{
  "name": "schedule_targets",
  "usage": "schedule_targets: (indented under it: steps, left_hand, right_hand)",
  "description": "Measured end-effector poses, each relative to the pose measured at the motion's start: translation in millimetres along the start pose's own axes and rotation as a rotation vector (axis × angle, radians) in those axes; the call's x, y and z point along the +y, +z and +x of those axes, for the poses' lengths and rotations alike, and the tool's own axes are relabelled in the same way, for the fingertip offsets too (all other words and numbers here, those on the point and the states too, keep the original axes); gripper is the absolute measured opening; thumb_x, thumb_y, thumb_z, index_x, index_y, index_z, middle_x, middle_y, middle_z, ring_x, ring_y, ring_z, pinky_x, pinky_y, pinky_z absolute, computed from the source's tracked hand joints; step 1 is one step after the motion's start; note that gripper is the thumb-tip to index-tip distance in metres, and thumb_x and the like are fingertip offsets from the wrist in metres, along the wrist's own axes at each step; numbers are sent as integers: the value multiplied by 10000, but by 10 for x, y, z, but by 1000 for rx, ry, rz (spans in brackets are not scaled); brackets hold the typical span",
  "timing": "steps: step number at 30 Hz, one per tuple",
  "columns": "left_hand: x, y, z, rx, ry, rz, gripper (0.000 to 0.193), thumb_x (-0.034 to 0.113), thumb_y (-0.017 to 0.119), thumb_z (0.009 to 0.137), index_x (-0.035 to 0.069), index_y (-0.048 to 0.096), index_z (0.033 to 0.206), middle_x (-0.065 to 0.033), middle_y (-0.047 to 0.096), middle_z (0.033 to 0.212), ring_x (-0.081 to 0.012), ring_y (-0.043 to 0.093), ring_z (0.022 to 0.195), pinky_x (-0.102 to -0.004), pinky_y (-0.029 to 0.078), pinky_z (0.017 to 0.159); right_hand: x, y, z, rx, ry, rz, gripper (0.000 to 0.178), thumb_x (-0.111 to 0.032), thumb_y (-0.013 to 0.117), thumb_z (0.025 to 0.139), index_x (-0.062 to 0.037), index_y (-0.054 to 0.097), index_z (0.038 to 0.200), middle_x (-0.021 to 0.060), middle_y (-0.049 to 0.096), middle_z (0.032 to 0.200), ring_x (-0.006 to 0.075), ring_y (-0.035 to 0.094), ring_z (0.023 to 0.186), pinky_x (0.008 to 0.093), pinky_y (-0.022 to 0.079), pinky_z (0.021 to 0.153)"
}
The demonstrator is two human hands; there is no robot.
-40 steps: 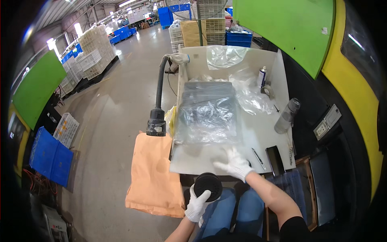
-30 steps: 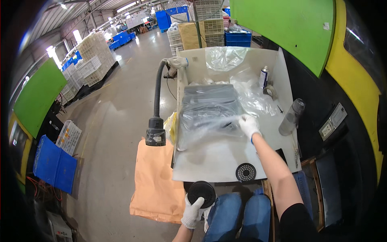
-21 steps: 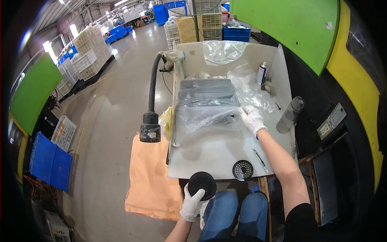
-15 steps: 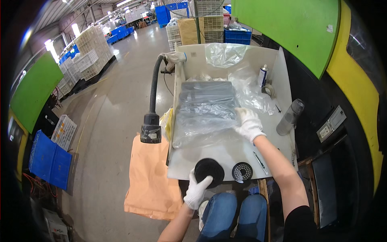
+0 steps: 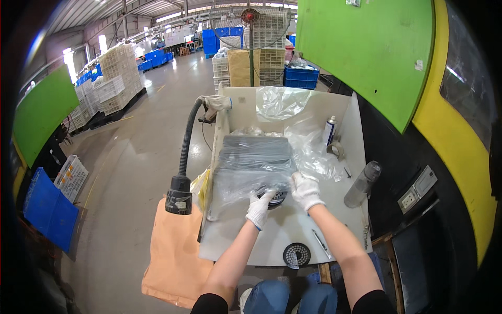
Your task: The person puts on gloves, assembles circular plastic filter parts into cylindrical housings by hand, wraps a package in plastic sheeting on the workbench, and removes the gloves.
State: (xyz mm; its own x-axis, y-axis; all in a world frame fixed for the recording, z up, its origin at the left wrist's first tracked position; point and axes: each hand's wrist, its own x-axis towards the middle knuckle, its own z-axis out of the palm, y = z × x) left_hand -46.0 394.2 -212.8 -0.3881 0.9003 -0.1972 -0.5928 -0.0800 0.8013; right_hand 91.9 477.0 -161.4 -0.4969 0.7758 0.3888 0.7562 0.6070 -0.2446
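My left hand [image 5: 259, 210], in a white glove, holds a round black part [image 5: 273, 198] at the near end of the clear plastic bag [image 5: 238, 183]. The film covers some of the part, and a perforated face shows beside my thumb. My right hand [image 5: 306, 191], also gloved, is closed on the bag's right edge, close to the part. Beyond my hands lies a stack of dark grey pieces [image 5: 255, 150] wrapped in the film. A black perforated disc [image 5: 296, 255] with a clear bluish scrap on it lies at the bench's near edge.
A pen-like tool [image 5: 321, 244] lies right of the disc on the white, walled bench [image 5: 230, 246]. Along its right side stand a grey bottle [image 5: 363, 184], a tape roll [image 5: 335, 150] and a spray can [image 5: 329, 131]. A black flexible hose [image 5: 184, 152] hangs at left, above a brown paper sack [image 5: 175, 256].
My left hand has carried the round black part from the bench's near edge forward to the plastic bag. My right hand has stayed at the bag's edge. The view has tilted up.
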Motion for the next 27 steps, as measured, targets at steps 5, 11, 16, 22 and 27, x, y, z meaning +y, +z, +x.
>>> schedule_targets:
  steps: [5, 11, 16, 22, 27]
  left_hand:
    - [-316, 64, 304, -198, -112, -277, 331, 234, 626, 886, 10, 583, 1125, -120, 644, 1030, -238, 644, 900, -398, 583, 788]
    - [-585, 94, 446, -27, -105, 293, 388, 332, 598, 889, 27, 606, 1128, -117, 648, 1082, -229, 622, 1012, -333, 514, 804]
    - [-537, 351, 246, 289, 511, 1320, 524, 312, 579, 864, 51, 492, 1309, -188, 512, 1306, -360, 537, 1133, -443, 430, 924]
    - [-251, 644, 147, 410, 465, 1176, 538, 300, 633, 787, 61, 526, 1258, -211, 574, 1126, -354, 550, 1078, -439, 417, 929]
    - [-170, 758, 415, 289, 525, 1422, 472, 263, 643, 735, 53, 565, 1150, -200, 572, 1115, -373, 547, 1038, -455, 403, 924]
  right_hand:
    - [100, 56, -22, 127, -65, 115, 241, -350, 441, 951, -125, 514, 993, 193, 636, 677, 401, 627, 641, 505, 481, 610]
    - [145, -55, -75, -71, -110, 51, 204, -303, 488, 928, -116, 518, 1004, 196, 617, 655, 398, 622, 639, 506, 481, 601]
    - [52, -51, -192, -99, -144, 61, 187, -276, 507, 907, -101, 505, 972, 195, 615, 649, 400, 618, 613, 500, 485, 574]
    - [57, -113, -252, -84, -258, 67, 190, -223, 538, 849, -85, 483, 968, 189, 621, 644, 393, 625, 618, 496, 496, 580]
    - [153, -122, -213, -57, -142, 126, 198, -206, 573, 834, -86, 511, 979, 198, 622, 695, 402, 619, 666, 496, 481, 611]
